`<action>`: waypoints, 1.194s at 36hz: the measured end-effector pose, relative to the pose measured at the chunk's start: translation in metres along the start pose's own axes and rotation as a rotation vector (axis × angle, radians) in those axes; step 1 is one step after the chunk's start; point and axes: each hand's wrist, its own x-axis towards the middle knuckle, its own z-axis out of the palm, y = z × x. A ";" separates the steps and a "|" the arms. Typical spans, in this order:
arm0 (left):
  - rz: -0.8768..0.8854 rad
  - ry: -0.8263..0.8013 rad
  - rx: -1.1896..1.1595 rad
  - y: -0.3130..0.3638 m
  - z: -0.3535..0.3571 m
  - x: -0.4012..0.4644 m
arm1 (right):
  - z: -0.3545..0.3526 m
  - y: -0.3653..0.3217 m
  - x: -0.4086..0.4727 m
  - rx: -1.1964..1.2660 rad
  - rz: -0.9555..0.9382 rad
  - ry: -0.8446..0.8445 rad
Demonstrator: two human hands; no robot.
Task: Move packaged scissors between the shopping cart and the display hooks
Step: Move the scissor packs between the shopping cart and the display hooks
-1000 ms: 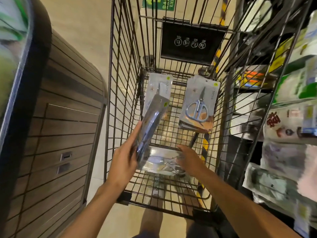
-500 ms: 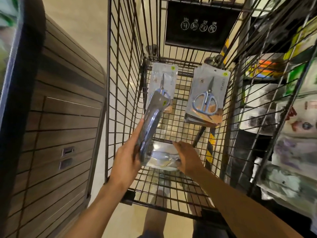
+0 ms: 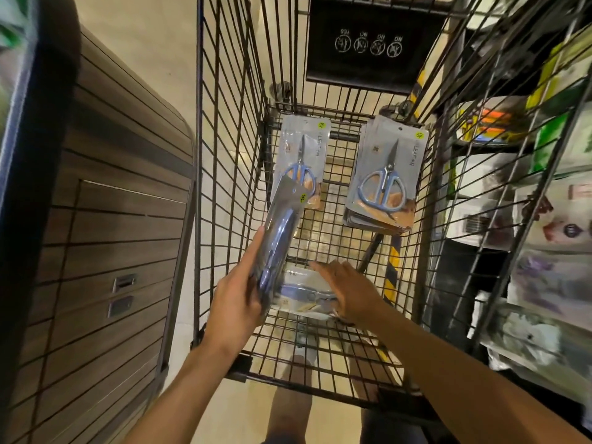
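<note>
Currently: left hand point(image 3: 235, 310) fingers wrapped around an edge-on scissors pack point(image 3: 278, 238), long axis pointing away up the shopping cart point(image 3: 320, 357) | right hand point(image 3: 350, 294) fingers spread flat on a scissors pack lying crosswise on the cart floor point(image 3: 301, 294) | likely light, stiff card, slick plastic; grip by the edges.

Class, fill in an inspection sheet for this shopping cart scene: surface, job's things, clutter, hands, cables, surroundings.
Surface: wire floor of the shopping cart, partly bare.
Job's things: held scissors pack; flat pack near the hands; far-left pack; far-right stack.
Clutter: nothing seen.
Hands: left hand grips the held pack; right hand rests on the flat pack, grip unclear.
Cables: nothing seen.
Surroundings: wood-panelled counter left; shelves of packaged goods right.
</note>
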 end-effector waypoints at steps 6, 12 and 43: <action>0.018 -0.015 -0.003 0.003 -0.004 -0.002 | -0.012 -0.003 -0.006 -0.029 -0.087 -0.208; 0.061 0.003 -0.019 0.029 -0.018 -0.004 | -0.039 -0.007 -0.030 0.212 0.025 -0.116; 0.467 -0.040 -0.348 0.262 -0.122 -0.119 | -0.237 -0.156 -0.344 0.877 0.100 1.101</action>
